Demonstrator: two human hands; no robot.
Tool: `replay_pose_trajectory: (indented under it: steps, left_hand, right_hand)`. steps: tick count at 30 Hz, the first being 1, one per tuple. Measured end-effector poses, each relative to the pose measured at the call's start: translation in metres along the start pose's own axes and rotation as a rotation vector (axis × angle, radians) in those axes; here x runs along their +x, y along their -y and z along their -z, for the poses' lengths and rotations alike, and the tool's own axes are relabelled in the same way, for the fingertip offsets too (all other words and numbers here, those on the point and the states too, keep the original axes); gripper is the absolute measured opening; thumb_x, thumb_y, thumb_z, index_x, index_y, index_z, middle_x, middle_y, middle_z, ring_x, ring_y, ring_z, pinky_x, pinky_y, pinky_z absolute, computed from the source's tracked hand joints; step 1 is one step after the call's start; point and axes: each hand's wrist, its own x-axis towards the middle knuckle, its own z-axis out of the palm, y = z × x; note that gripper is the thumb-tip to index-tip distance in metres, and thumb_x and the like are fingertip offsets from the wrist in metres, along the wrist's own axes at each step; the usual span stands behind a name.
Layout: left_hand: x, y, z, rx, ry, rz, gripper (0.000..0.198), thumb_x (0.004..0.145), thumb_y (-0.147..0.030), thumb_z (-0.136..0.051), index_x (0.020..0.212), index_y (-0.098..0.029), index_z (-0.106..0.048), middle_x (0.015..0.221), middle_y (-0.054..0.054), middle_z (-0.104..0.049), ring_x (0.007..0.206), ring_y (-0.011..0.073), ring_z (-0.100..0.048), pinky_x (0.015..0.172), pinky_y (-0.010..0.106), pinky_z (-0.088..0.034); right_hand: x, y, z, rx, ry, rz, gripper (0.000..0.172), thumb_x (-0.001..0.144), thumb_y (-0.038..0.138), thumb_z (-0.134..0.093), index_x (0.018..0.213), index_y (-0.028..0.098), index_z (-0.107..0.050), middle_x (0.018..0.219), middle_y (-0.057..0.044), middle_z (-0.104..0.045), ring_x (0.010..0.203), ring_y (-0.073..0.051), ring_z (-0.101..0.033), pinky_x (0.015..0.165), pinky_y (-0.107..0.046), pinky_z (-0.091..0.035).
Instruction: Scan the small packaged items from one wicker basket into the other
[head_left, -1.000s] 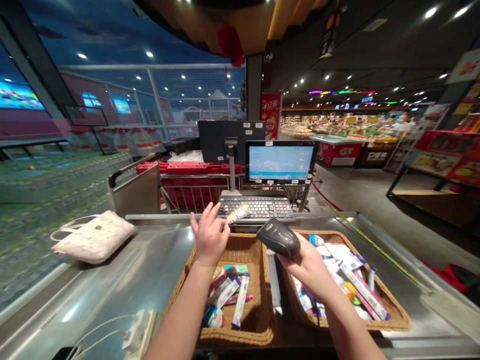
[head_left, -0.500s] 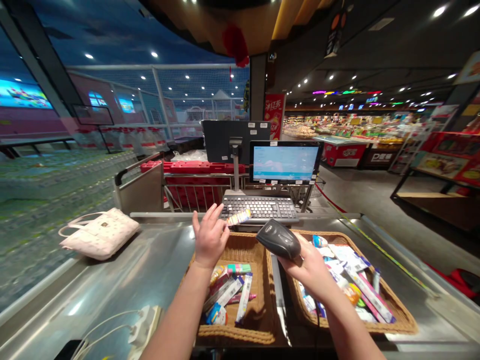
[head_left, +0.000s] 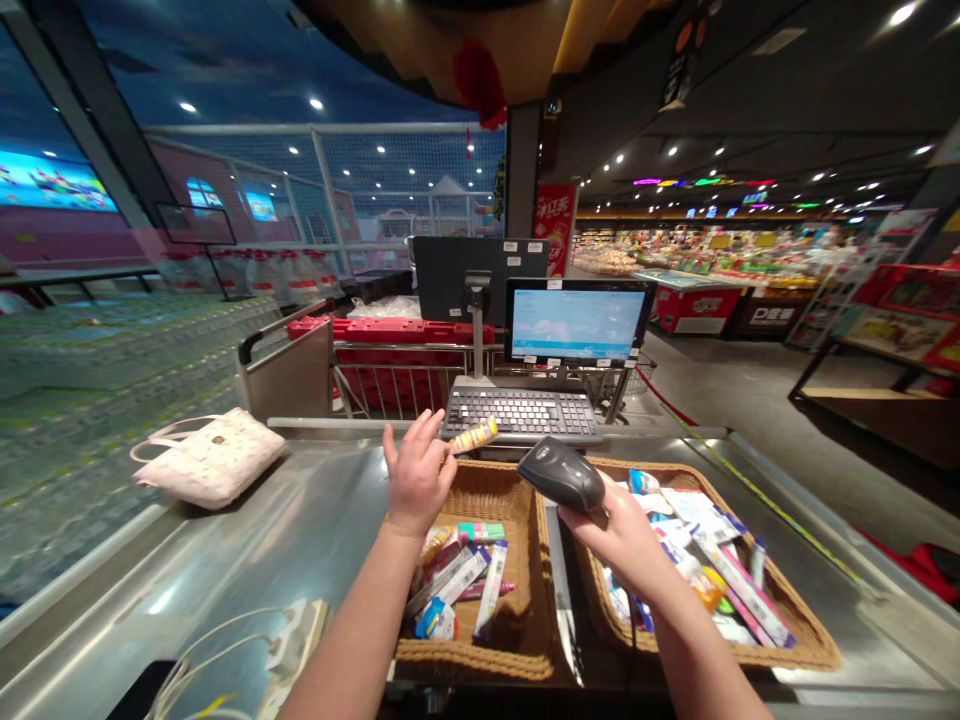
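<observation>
Clamping a black barcode scanner, the right hand is apart from the left hand, which pinches a slim yellow tube. Woven wicker baskets sit at 6 o'clock.

A left basket and a right basket sit side by side mid-surface, packets in both. A handbag lies near the left edge, a keyboard beyond the far edge, a screen behind it.

Left hand and right hand are bare, on slender, unsleeved forearms.
</observation>
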Motion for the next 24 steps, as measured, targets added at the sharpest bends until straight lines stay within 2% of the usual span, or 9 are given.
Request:
replay_pose_trajectory:
  steps: [8, 14, 21, 24]
  left_hand:
    - [-0.013, 0.004, -0.010, 0.022, 0.073, 0.024, 0.014, 0.084, -0.016, -0.053, 0.072, -0.022, -0.056, 0.132, 0.007, -0.062, 0.127, 0.0270, -0.053, 0.117, 0.058, -0.011]
    - [-0.033, 0.017, -0.029, 0.047, 0.178, 0.043, 0.015, 0.080, -0.012, -0.052, 0.069, -0.021, -0.055, 0.131, 0.009, -0.062, 0.128, 0.0287, -0.052, 0.116, 0.062, -0.012]
    - [-0.066, 0.035, -0.062, 0.010, 0.338, 0.024, 0.016, 0.078, -0.008, -0.051, 0.072, -0.019, -0.061, 0.128, 0.016, -0.062, 0.130, 0.0322, -0.049, 0.109, 0.060, -0.034]
    - [-0.078, 0.039, -0.077, -0.019, 0.461, 0.026, 0.016, 0.076, -0.007, -0.051, 0.071, -0.017, -0.062, 0.127, 0.017, -0.062, 0.132, 0.0332, -0.046, 0.110, 0.057, -0.036]
  right_hand:
    - [0.000, -0.008, -0.002, 0.083, 0.024, -0.069, 0.020, 0.082, 0.031, -0.057, 0.095, 0.019, -0.068, 0.096, -0.006, -0.071, 0.090, -0.024, -0.065, 0.082, -0.038, -0.051]
    - [0.001, -0.015, 0.000, 0.093, 0.057, -0.093, 0.019, 0.084, 0.032, -0.056, 0.092, 0.019, -0.067, 0.095, -0.006, -0.071, 0.091, -0.025, -0.064, 0.083, -0.040, -0.050]
    - [0.003, -0.020, -0.001, 0.116, 0.073, -0.119, 0.018, 0.083, 0.032, -0.056, 0.090, 0.020, -0.067, 0.095, -0.006, -0.071, 0.092, -0.026, -0.064, 0.083, -0.039, -0.050]
    - [0.004, -0.023, -0.003, 0.117, 0.089, -0.136, 0.018, 0.083, 0.031, -0.056, 0.091, 0.020, -0.067, 0.096, -0.005, -0.071, 0.092, -0.025, -0.063, 0.083, -0.038, -0.049]
